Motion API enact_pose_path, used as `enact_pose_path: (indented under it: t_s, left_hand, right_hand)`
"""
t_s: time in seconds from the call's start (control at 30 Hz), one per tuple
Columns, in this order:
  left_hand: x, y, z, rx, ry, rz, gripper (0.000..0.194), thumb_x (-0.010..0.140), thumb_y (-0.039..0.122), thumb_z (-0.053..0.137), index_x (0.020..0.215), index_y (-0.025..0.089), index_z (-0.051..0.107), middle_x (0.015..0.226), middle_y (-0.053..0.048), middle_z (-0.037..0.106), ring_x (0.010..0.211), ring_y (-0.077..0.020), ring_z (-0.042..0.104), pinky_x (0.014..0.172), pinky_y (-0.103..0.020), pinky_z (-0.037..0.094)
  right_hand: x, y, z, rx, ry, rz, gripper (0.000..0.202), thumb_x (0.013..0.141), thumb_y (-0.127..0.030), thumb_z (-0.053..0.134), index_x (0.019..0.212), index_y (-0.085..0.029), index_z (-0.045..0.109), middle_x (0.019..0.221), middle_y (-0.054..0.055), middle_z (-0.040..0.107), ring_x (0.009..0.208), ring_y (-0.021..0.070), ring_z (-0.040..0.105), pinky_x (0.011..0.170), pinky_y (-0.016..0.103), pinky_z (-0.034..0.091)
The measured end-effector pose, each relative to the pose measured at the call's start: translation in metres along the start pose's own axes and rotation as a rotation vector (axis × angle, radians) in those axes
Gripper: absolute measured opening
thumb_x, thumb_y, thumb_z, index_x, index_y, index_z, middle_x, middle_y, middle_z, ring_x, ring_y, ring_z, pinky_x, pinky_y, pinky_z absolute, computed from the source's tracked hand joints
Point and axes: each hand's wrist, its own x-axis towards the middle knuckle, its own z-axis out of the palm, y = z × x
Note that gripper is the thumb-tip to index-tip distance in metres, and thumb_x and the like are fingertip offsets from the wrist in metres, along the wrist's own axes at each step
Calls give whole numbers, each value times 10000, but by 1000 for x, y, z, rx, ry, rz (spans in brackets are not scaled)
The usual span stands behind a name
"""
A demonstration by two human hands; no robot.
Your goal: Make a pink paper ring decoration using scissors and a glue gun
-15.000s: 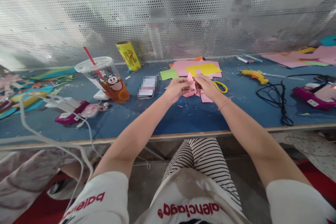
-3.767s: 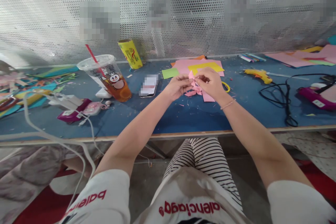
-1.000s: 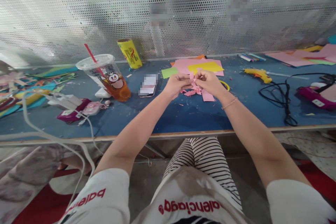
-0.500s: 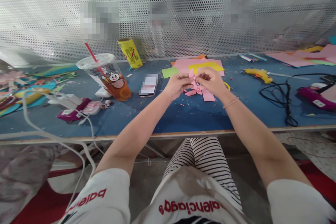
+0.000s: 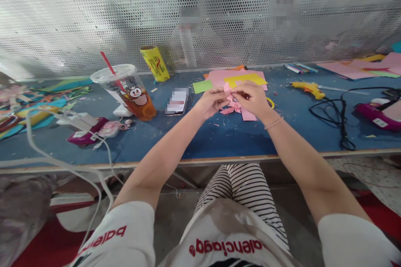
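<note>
Pink paper piece (image 5: 226,86) | between both hands, above pink scraps (image 5: 231,109) | left hand (image 5: 209,102) pinches it; right hand (image 5: 253,96) fingers meet it, grip unclear | step: likely shaping | next: probably calls for light, steady fingertips

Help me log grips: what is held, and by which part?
Pink paper, pinched by the left hand below its upper tip; right hand: cannot tell.

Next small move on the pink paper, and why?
I'd probably have the left hand steady the small pink piece while the right hand pinches it lightly. The left seems to hold the piece already and the right is up against it, above the loose pink strips. Whether the right has a firm grip is hidden.
</note>
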Motion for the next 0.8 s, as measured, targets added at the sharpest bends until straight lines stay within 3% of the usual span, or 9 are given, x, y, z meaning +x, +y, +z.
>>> enact_pose_path:
  t_s: [0.37,0.6,0.8]
  left_hand:
    - [2,1,-2,-1,-12,-51,100,682,74,660,760,136,655,671,14,638,621,-56,627,724,-200,537]
    - [1,5,-2,8,0,-84,71,681,76,668,733,124,666,635,6,635,582,-52,607,672,-182,530]
    - [2,2,-3,25,-35,-82,90,675,91,680,756,129,679,700,-13,667,658,-75,644,747,-210,537]
  right_hand:
    - [-1,-7,3,-24,47,52,58,799,-220,542,756,-213,580,734,22,549,690,144,476,668,320,412]
    - [-2,-7,5,-26,57,46,40,781,-198,556,818,-216,555,699,7,498,648,130,450,632,305,398]
    - [-3,-6,3,26,42,64,140,775,-173,551,901,-230,573,723,5,480,656,129,443,626,297,394]
